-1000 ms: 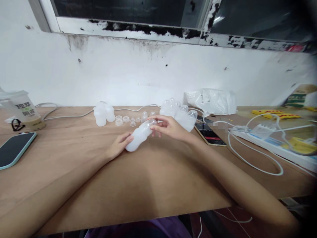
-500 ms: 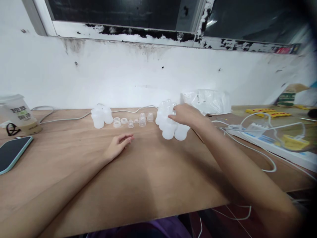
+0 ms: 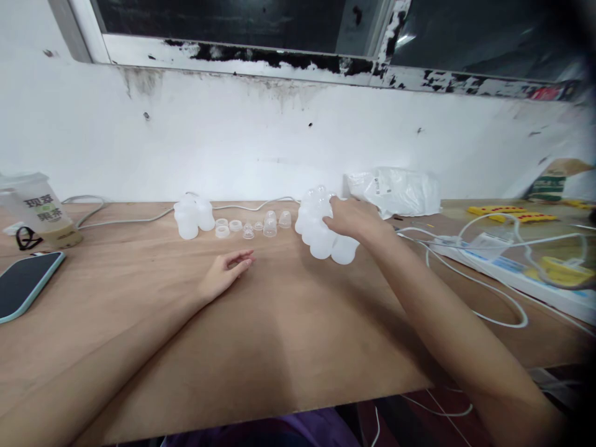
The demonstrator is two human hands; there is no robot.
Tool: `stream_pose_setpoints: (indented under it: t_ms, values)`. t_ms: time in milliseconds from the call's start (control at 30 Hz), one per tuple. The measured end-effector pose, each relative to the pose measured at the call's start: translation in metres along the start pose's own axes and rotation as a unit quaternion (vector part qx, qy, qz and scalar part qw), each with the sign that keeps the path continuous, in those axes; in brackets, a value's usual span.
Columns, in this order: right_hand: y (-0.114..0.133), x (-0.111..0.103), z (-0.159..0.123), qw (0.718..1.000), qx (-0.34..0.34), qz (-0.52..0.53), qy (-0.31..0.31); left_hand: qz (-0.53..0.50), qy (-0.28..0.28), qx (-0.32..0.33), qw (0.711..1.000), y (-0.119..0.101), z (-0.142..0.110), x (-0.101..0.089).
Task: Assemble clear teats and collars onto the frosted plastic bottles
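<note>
At right centre, a cluster of frosted white bottles (image 3: 321, 245) stands on the table, several with clear domed tops. My right hand (image 3: 352, 217) reaches over it from the right, thumb and fingers bent down among the tops; its fingertips, and whatever is between them, are hidden. My left hand (image 3: 225, 273) rests on the wood with nothing in it, fingers loosely stretched and thumb apart. Just beyond it is a row of small parts: pale rings (image 3: 222, 231), clear teats (image 3: 248, 231) and clear domed caps (image 3: 270, 225). Farther left stand several more frosted bottles (image 3: 189, 223).
A drink cup (image 3: 44, 214) and a phone (image 3: 30, 282) are at the left. Behind the right hand lies a white plastic bag (image 3: 395, 191). A power strip (image 3: 516, 273) with looping white cables and yellow-red packets (image 3: 512, 215) occupy the right. The wall bounds the back.
The whole view has shifted slightly, moving most things a little to the right. My right hand stays over the bottle cluster, and my left hand keeps its place on the table.
</note>
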State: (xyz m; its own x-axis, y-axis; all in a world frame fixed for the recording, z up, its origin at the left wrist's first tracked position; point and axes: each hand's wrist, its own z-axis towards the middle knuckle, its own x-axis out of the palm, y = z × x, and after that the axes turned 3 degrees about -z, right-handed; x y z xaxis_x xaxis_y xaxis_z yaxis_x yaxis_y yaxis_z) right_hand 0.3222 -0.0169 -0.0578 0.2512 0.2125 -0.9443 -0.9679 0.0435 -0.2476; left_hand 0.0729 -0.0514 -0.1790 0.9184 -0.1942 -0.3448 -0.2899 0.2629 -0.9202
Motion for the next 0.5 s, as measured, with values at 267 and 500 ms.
stream_pose_setpoints:
  t_ms: [267,500]
  values:
    - [0.029,-0.012,-0.032,0.99,-0.06,0.076,-0.105,0.196,0.054,0.1,0.974,-0.003,-0.006,-0.008]
    - [0.081,0.063,-0.045,0.855,-0.452,0.251,-0.048,0.433,0.197,0.155,0.866,0.009,-0.009,-0.029]
